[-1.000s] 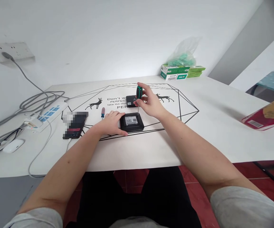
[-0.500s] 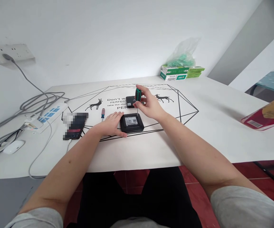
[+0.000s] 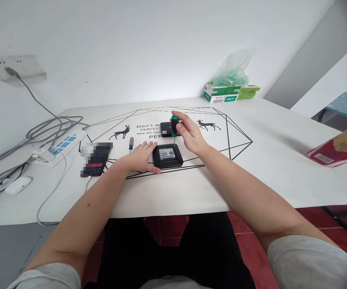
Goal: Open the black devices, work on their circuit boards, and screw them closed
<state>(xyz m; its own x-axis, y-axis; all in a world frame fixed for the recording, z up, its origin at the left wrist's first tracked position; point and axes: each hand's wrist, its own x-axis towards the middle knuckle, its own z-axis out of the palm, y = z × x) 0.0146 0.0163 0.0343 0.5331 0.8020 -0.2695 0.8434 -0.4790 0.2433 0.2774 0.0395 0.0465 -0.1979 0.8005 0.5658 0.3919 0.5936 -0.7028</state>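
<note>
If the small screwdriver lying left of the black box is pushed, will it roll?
The spare screwdriver would probably roll sideways: its handle looks round and it lies flat on the smooth table. It seems light, judging by its small size.

The white table cover with black line drawings of deer carries black printed words between the two deer. Only parts can be read: "Don't w" on the first line, "PERFEC" on the second, "take the mom" on the third, and "PER" on the fourth. The black square device has a white label with a small code pattern, but its letters are too small to read. The labels on the green and white boxes are also unreadable.
</note>
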